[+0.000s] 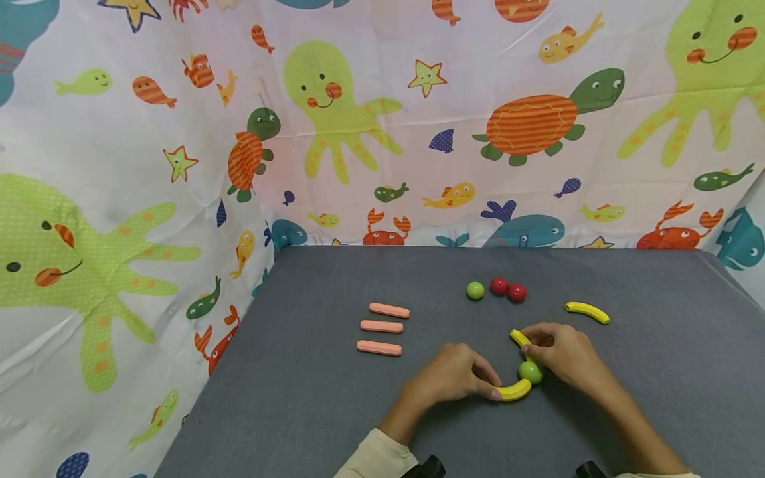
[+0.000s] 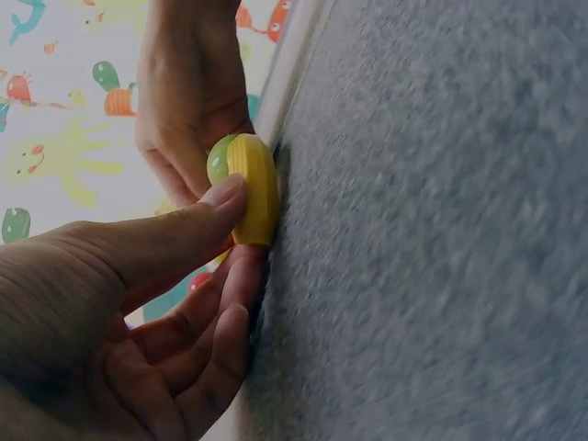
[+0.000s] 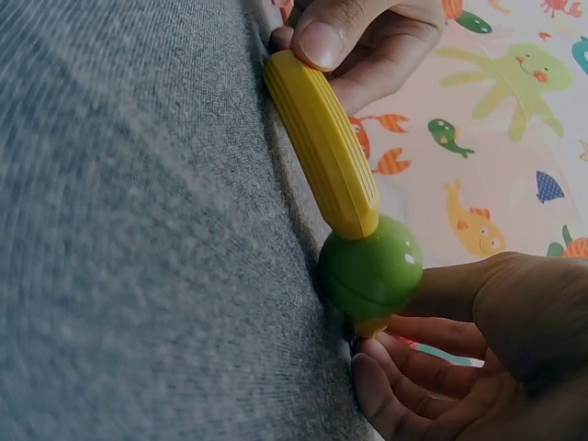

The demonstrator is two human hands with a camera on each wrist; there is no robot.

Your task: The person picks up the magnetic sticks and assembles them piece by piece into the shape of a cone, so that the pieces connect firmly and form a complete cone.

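On the grey tabletop, my left hand pinches one end of a curved yellow rod between thumb and fingers. That rod's other end touches a green ball. Behind the ball, a second curved yellow rod is held by my right hand at its near part, partly hidden by the fingers. In the right wrist view the green ball sits between both rods, with the yellow rod running to my left fingertips. The left wrist view shows my thumb pressing the ribbed yellow rod.
Three straight salmon-pink rods lie in a rough column to the left. Toward the back are a loose green ball and two red balls. Another curved yellow rod lies at the right. A sea-animal curtain hangs behind.
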